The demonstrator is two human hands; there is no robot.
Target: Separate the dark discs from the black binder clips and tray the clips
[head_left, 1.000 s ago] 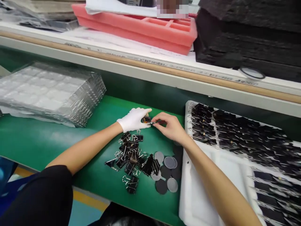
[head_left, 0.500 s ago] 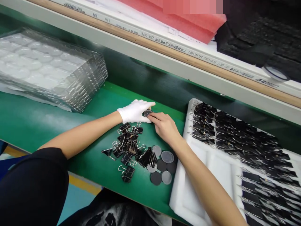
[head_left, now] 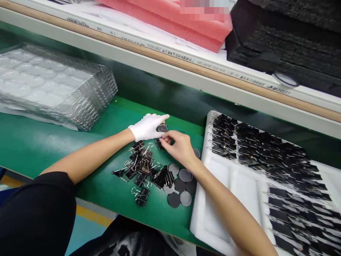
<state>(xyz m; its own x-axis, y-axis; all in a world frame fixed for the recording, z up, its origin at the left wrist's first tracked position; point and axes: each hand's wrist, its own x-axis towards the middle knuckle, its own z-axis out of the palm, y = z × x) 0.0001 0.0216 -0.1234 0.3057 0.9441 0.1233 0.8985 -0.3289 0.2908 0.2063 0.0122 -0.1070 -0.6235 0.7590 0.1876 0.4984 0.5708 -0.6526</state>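
My left hand [head_left: 146,127], in a white glove, grips a small stack of round dark discs [head_left: 162,128] between thumb and fingers. My bare right hand [head_left: 179,145] is just below and to the right, thumb and forefinger pinched at a black binder clip [head_left: 159,143], partly hidden by the fingertips. A loose pile of black binder clips [head_left: 144,161] with wire handles lies below my hands. Beside the pile, several round grey and black discs [head_left: 179,185] lie on the green table [head_left: 106,192], some overlapping.
On the right, a white foam tray [head_left: 210,199] holds rows of black binder clips [head_left: 266,153]. A stack of clear plastic trays [head_left: 53,85] stands on the left. Along the back runs a ledge [head_left: 160,60] with red foam [head_left: 165,21] and black foam [head_left: 279,46] on it.
My right fingers have left the discs in my left hand and come down to a binder clip, which has shifted from the pile's top edge. The view has shifted slightly.
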